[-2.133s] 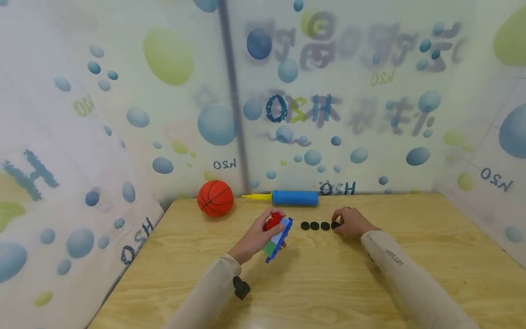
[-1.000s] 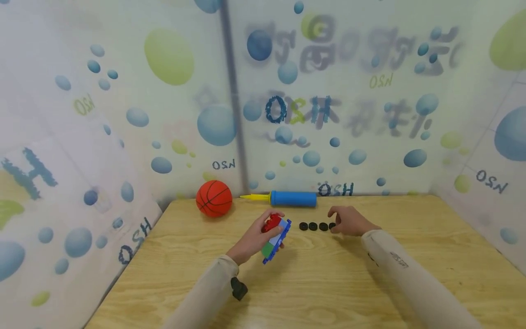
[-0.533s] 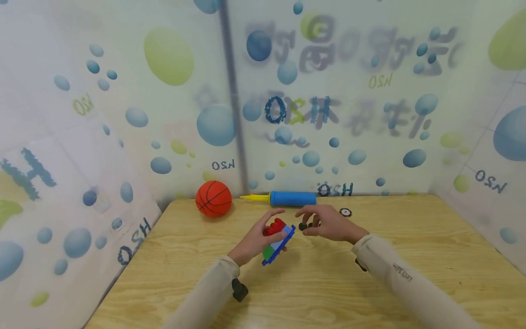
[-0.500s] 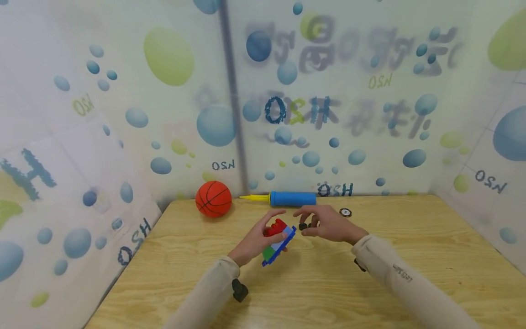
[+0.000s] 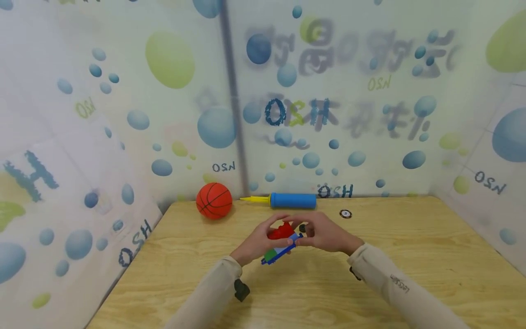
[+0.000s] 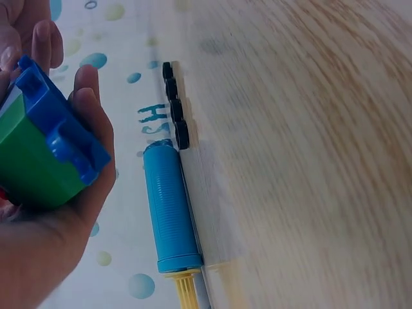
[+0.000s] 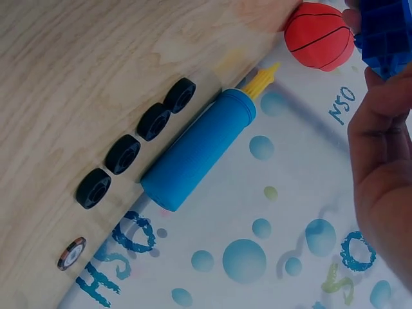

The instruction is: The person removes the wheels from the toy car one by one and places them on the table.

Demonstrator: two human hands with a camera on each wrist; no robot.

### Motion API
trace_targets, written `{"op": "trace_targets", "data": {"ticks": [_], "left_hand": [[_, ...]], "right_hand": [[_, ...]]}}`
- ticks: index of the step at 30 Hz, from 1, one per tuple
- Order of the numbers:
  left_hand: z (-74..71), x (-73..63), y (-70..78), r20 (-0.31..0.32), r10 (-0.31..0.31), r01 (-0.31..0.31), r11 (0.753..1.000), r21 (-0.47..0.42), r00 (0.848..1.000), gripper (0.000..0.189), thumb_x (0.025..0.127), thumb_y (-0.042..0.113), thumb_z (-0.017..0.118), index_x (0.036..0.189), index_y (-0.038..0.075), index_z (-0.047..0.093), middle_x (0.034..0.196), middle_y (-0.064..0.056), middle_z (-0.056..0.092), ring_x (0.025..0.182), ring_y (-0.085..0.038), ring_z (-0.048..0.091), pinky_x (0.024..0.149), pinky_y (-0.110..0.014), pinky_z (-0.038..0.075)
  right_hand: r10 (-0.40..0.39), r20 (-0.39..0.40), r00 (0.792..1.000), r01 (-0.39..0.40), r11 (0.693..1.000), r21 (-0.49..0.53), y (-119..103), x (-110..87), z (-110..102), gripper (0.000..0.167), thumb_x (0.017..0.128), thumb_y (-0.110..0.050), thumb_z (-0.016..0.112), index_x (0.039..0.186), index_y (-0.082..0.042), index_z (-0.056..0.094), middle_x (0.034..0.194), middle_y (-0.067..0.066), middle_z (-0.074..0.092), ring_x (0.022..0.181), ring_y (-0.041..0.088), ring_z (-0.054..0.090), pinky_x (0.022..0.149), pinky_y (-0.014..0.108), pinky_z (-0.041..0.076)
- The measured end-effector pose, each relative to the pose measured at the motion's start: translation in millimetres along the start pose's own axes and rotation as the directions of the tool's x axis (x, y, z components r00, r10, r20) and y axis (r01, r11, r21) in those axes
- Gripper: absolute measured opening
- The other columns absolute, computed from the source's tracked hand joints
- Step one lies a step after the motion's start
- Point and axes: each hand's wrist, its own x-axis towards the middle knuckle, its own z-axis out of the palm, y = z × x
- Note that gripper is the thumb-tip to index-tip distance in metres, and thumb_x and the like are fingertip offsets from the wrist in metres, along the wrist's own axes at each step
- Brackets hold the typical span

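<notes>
My left hand [image 5: 255,242] grips a block-built toy [image 5: 281,232] with red, pale and green blocks on a blue base, held tilted above the table. At the toy's right end is my right hand [image 5: 328,233], its thumb and fingers curled around the end of the blue base. Several black toy wheels [image 7: 122,154] stand in a row on the table, fully visible in the right wrist view. In the head view the right hand hides most of them, leaving one wheel [image 5: 302,228] showing. The toy's blue underside [image 7: 388,32] shows in the right wrist view.
A red basketball [image 5: 214,201] sits at the back left of the wooden table [image 5: 411,256]. Beside it a blue hand pump [image 5: 293,200] with a yellow nozzle lies along the back wall. A round chip [image 5: 345,214] lies right of the wheels.
My right hand has left the row of wheels and moved left to the toy, uncovering the round chip. The left hand keeps hold of the toy, which has tilted flatter.
</notes>
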Motion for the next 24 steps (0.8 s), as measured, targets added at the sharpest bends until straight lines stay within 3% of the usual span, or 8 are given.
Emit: {"op": "trace_targets", "data": {"ticks": [4,12,17,24], "left_hand": [[1.7,-0.2,-1.3,0.008,-0.009,0.009,1.000,0.011,1.000,0.063,0.093,0.035,0.072,0.148,0.036,0.042,0.138,-0.009,0.059,0.113,-0.024,0.062,0.096,-0.048,0.056],[2.4,-5.4,-6.2,-0.031,-0.008,0.010,0.999,0.040,0.999,0.071,0.092,0.036,0.073,0.152,0.034,0.035,0.140,-0.012,0.058,0.121,-0.027,0.059,0.097,-0.050,0.055],[-2.6,-9.2,-14.0,-0.073,0.059,-0.058,0.998,0.023,0.996,0.070,0.092,0.021,0.073,0.152,0.026,0.037,0.132,-0.014,0.066,0.114,-0.027,0.065,0.101,-0.049,0.053],[-3.8,-13.0,-22.0,-0.202,0.132,-0.136,0.991,-0.008,0.970,0.053,0.095,0.011,0.068,0.142,0.024,0.048,0.128,-0.013,0.069,0.114,-0.026,0.066,0.098,-0.041,0.056]], "right_hand": [[-0.014,-0.005,1.000,0.014,1.000,0.024,2,-0.4,2,0.049,0.091,-0.016,0.073,0.138,-0.007,0.059,0.113,0.015,0.071,0.055,0.010,0.059,0.058,0.024,0.055],[-0.015,-0.056,0.998,0.017,0.999,0.038,4,-3.5,6,0.047,0.090,-0.009,0.073,0.135,-0.007,0.061,0.109,0.014,0.070,0.052,0.002,0.051,0.052,0.022,0.049],[0.030,-0.129,0.991,-0.023,0.998,0.054,11,-6.4,5,0.044,0.091,-0.006,0.071,0.134,-0.009,0.061,0.112,0.017,0.070,0.048,0.003,0.049,0.048,0.023,0.047],[0.157,-0.183,0.971,-0.126,0.977,0.172,17,-11.5,3,0.047,0.092,-0.011,0.072,0.137,-0.011,0.059,0.118,0.022,0.067,0.050,0.013,0.055,0.049,0.030,0.052]]}}
